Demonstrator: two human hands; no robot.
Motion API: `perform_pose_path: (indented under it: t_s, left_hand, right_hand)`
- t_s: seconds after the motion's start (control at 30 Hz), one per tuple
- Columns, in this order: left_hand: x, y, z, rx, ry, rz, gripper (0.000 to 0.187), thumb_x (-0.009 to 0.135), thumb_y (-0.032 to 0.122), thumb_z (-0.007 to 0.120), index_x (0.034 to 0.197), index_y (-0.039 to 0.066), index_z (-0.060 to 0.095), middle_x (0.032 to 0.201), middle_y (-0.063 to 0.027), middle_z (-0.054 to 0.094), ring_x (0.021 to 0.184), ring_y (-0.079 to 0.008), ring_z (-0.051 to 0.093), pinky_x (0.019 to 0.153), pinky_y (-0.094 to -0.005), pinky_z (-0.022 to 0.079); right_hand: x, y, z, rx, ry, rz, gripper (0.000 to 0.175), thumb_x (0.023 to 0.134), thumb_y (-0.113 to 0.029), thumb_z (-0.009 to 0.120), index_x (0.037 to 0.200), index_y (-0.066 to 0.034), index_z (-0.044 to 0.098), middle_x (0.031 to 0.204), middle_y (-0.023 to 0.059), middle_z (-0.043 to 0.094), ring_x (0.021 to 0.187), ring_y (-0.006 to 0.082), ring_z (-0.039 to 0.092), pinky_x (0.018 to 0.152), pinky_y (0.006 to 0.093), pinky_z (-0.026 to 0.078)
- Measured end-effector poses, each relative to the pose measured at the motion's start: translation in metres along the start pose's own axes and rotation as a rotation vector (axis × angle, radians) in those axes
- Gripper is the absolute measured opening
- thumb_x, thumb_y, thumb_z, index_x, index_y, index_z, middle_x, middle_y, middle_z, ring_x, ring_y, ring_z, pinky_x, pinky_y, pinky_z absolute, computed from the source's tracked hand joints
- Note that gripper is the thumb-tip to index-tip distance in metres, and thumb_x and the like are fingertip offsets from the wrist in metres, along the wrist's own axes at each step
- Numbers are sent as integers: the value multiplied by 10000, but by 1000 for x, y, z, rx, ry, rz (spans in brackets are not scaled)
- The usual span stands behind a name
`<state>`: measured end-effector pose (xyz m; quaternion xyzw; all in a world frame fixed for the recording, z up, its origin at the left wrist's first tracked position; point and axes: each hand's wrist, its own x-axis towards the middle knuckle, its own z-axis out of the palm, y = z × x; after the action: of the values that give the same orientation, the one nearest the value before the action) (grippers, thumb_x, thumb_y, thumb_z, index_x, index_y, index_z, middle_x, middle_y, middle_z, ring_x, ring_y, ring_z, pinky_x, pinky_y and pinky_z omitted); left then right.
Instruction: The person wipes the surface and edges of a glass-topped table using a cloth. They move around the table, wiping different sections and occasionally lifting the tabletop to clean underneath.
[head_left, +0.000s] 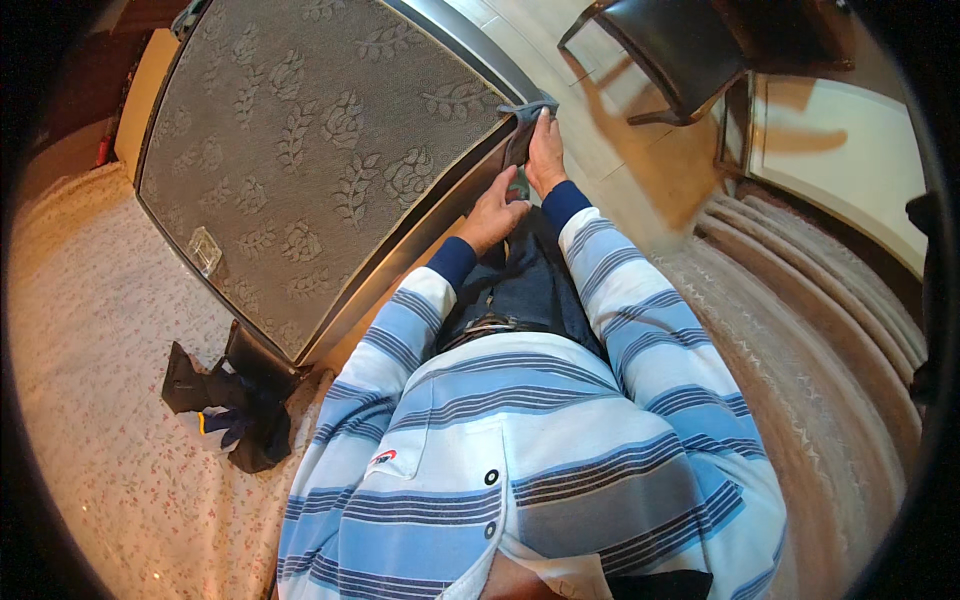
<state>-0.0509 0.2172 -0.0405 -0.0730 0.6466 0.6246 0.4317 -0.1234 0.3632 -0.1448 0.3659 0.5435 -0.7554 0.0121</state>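
A grey cloth (517, 146) is draped over the near right corner of a refrigerator-like metal-edged box, whose top bears a grey mat with embossed roses (300, 150). My right hand (546, 154) grips this cloth at the corner, its fingertips near the upper edge. Just to the left and lower, my left hand (495, 214) is beside the box's side with thumb and fingers apart; whether it touches the cloth's lower end is unclear. A small clear piece (205, 251) lies on the mat near its left edge.
A dark leather chair (675, 52) stands on the tiled floor at upper right. Folded striped carpet (810, 300) lies to the right, beside a cream panel (840, 150). Dark cloth items (259, 420) rest on a flowered cover (112, 360) at the left.
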Motion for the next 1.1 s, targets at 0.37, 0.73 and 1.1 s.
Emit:
perform_pose_path:
  t_s: [0.37, 0.73, 1.1]
  left_hand:
    - [24, -2, 21, -223, 70, -106, 817, 1008, 128, 666, 1692, 31, 230, 1647, -154, 403, 1461, -283, 486, 1047, -355, 529]
    - [78, 74, 76, -417, 310, -52, 750, 1024, 137, 643, 1665, 9, 274, 1590, -167, 454, 1333, -254, 591, 1006, -362, 562]
    - [74, 87, 79, -321, 370, -122, 671, 1028, 153, 659, 1620, -4, 385, 1439, -130, 581, 1289, -206, 586, 1004, -339, 541]
  right_hand:
    - [0, -25, -11, -151, -211, 65, 729, 1151, -480, 414, 1592, 96, 337, 1606, 302, 441, 1500, 377, 436, 1217, 399, 360]
    - [86, -88, 2, -577, -817, -89, 666, 1152, -455, 420, 1567, 65, 399, 1504, 327, 549, 1444, 472, 492, 1202, 453, 383]
    - [85, -98, 0, -568, -934, -122, 689, 1142, -366, 469, 1620, 95, 284, 1637, 342, 389, 1554, 450, 358, 1273, 442, 292]
